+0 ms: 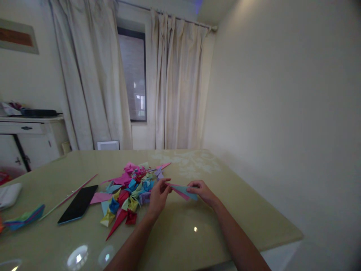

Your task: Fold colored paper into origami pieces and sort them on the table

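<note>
Between my two hands, a folded pink and light-blue paper piece (183, 191) is held just above the table. My left hand (160, 194) pinches its narrow left end. My right hand (201, 190) grips the wider blue end between thumb and fingers. Just left of my left hand lies a heap of folded origami pieces (132, 188) in pink, red, blue, green, yellow and purple. A long red folded paper point (117, 223) sticks out of the heap toward me.
A black phone or tablet (78, 205) lies left of the heap, beside a thin pink and green stick (69, 196). Further left are a multicoloured folded paper (25, 218) and a white object (9, 195). A wall (282, 113) runs along the table's right side.
</note>
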The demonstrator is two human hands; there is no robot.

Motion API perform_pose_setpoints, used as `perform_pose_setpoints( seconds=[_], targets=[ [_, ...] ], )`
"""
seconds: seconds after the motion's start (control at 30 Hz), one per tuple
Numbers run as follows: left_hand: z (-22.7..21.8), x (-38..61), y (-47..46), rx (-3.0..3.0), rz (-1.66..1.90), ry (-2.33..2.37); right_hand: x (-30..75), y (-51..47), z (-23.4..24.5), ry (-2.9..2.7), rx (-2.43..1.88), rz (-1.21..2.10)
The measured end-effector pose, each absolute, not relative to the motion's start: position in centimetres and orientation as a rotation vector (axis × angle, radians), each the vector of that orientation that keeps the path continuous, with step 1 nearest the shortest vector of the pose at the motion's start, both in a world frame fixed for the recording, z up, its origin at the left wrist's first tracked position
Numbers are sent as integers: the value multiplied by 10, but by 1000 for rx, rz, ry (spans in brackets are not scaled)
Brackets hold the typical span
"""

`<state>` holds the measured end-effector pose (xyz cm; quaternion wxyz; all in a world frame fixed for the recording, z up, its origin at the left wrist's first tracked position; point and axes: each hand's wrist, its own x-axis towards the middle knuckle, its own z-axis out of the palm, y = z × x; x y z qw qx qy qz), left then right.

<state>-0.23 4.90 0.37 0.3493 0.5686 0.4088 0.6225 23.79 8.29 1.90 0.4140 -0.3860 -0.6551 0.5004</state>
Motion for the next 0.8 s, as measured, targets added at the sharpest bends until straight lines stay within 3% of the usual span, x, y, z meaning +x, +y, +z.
perform_pose_setpoints(
  seconds=[0.8],
  targets=[
    [6, 4, 40, 1641, 1495, 988, 239, 90, 16, -1619, -1055, 988]
  ],
)
